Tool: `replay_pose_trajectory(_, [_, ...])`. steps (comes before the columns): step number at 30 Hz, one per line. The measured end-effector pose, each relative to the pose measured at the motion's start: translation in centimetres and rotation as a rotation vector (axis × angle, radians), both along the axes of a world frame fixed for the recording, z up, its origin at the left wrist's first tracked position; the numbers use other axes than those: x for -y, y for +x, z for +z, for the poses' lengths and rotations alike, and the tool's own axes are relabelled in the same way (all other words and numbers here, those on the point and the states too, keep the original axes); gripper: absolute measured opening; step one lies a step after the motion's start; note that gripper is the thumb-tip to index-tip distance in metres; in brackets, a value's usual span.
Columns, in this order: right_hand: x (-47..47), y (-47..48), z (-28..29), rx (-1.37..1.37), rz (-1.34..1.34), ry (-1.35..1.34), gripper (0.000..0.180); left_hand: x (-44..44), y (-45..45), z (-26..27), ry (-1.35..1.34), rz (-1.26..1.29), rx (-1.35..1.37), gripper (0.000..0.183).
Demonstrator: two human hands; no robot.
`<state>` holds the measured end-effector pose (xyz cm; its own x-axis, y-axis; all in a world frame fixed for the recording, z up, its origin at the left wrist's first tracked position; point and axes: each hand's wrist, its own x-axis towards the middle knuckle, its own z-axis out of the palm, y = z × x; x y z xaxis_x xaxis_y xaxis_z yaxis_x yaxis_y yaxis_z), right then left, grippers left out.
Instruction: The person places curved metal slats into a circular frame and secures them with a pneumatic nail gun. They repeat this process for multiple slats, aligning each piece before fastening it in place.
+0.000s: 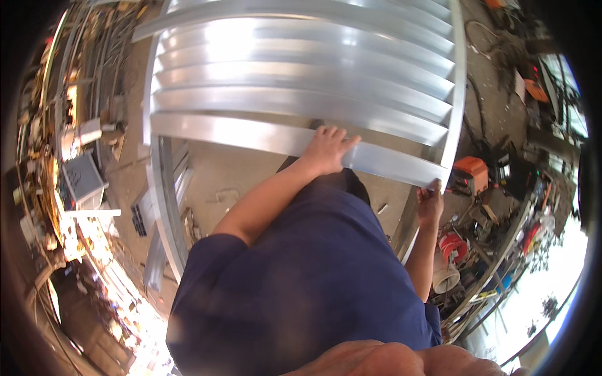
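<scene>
A louvred metal frame, shiny and likely aluminium, lies before me with several parallel slats between two side rails. My left hand lies over the nearest flat slat, its fingers bent across the far edge. That slat slants slightly, and a gap separates it from the louvres behind. At its right end, my right hand has its fingers curled together by the corner with the right side rail. Whether a small thing is pinched there, I cannot tell. Across the louvres lies a loose metal bar.
Supporting metal beams extend towards me below the frame. Metal profiles lie on the floor at left, near a grey box. At right stand an orange machine, a red coil and a white bucket.
</scene>
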<state>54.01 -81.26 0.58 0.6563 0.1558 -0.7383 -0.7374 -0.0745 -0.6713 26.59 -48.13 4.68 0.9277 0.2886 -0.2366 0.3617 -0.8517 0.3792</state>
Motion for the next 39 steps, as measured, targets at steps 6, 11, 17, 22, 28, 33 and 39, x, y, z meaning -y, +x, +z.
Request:
replay_pose_trajectory(6, [-2.8,-2.3,0.7,-0.262,-0.248,0.254,0.060,-0.4,1.0,0.5,-0.022,0.018,-0.095,0.097])
replay_pose_trajectory(11, [-7.4,-2.4,-1.9,-0.278,-0.403,0.302,0.057,-0.1,2.0,0.3,0.036,0.019,-0.075,0.094])
replay_pose_trajectory(17, [-10.8,-3.8,-3.2,0.265,-0.525,0.128,0.045,-0.2,2.7,-0.5,0.029,0.013,-0.118,0.097])
replay_pose_trajectory(22, [-11.8,-4.2,-2.6,0.254,-0.595,0.110,0.049,-0.1,2.7,-1.2,0.092,0.013,-0.084,0.101])
replay_pose_trajectory(28, [-11.2,-4.2,-3.2,0.226,-0.535,0.218,0.041,0.4,2.2,-1.2,0.118,0.017,-0.128,0.098])
replay_pose_trajectory(33, [-11.5,-4.4,-3.7,0.338,-0.525,0.223,0.046,0.3,2.8,-1.1,0.090,0.035,-0.168,0.099])
replay_pose_trajectory(39, [-12.5,-4.0,-0.7,0.281,-0.547,0.182,0.045,0.2,3.5,-0.4,0.096,0.024,-0.208,0.099])
